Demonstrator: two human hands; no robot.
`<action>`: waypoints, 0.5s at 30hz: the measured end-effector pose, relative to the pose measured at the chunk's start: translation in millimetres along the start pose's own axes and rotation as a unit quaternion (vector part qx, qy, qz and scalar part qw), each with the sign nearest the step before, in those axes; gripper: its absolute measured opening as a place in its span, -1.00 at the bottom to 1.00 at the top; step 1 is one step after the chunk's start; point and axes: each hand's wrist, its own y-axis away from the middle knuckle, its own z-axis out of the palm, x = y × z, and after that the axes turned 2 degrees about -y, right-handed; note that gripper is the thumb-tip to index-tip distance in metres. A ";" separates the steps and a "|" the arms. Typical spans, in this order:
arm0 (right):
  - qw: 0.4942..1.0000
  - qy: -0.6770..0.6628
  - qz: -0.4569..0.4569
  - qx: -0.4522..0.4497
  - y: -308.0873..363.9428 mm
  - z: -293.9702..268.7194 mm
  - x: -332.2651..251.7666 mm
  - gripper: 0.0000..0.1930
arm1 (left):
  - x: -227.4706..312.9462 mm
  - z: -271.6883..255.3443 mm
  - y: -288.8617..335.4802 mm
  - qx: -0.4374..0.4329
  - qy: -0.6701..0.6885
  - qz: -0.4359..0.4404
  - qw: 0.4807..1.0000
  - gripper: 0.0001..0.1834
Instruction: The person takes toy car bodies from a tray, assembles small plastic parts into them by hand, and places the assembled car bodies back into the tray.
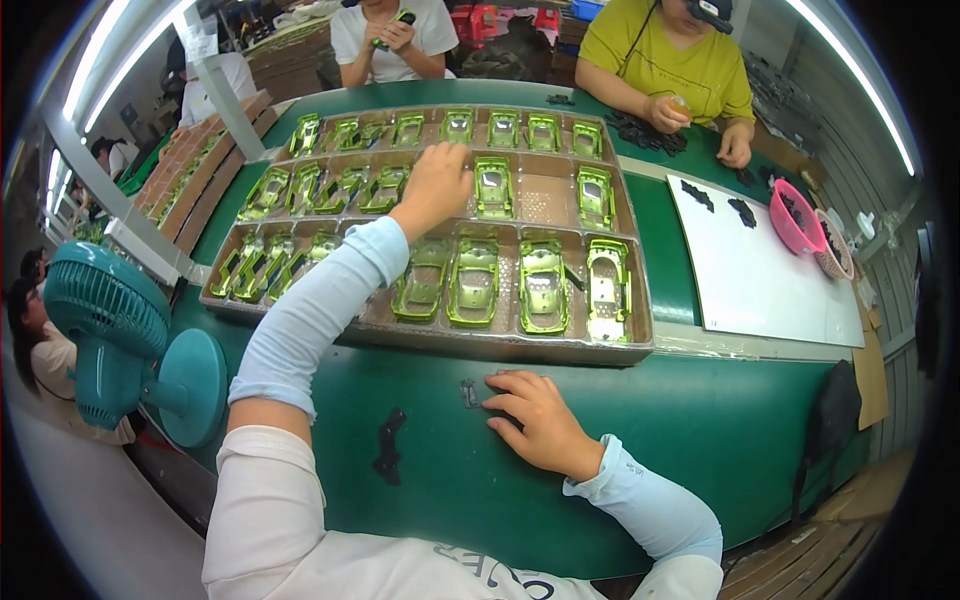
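Observation:
My left hand (437, 185) reaches over a large compartmented tray (500, 347) and dips into its middle row. Its fingers are bent down and close together, hiding whatever they grip. Shiny green toy car bodies (493, 188) fill most compartments, and one stands just right of that hand. My right hand (540, 418) rests low over the green table, fingers apart and holding nothing. By its fingertips lies a small clear part (469, 393). A black plastic part (389, 447) lies on the table between my forearms.
A teal fan (108, 325) stands at the left. To the right are a white board (760, 280) with black parts, a pink basket (797, 218) and a black bag (832, 420). Across the table, a person in yellow-green (670, 65) handles something orange; another (390, 40) holds a green-and-black item.

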 end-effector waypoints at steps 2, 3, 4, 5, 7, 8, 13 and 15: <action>1.000 -0.005 0.010 0.005 1.4 0.5 2.1 -0.79 | 30.6 -3.3 1.7 -0.045 0.089 0.133 0.986 -0.68; 1.000 -0.001 0.013 0.006 3.5 -1.2 1.8 -0.79 | 55.5 -3.9 5.1 -0.115 0.144 0.173 0.967 -0.67; 1.000 0.000 0.006 0.003 3.3 -1.1 -1.3 -0.79 | 71.9 -6.2 11.7 -0.162 0.175 0.240 0.941 -0.60; 1.000 -0.002 0.015 0.002 3.3 -0.9 2.7 -0.79 | 92.0 -7.0 16.5 -0.195 0.191 0.307 0.912 -0.56; 1.000 -0.007 0.003 0.001 1.9 0.8 2.0 -0.79 | 109.4 -8.1 31.6 -0.214 0.201 0.356 0.887 -0.57; 1.000 -0.006 0.003 0.001 1.0 1.1 0.9 -0.79 | 113.9 -9.2 37.1 -0.214 0.198 0.362 0.885 -0.61; 1.000 -0.006 -0.006 0.001 2.2 1.0 1.7 -0.81 | 115.2 -7.3 38.6 -0.257 0.117 0.366 0.887 -0.67; 1.000 -0.003 -0.005 0.002 3.1 -0.9 1.9 -0.81 | 117.7 -7.0 37.1 -0.263 0.105 0.384 0.879 -0.69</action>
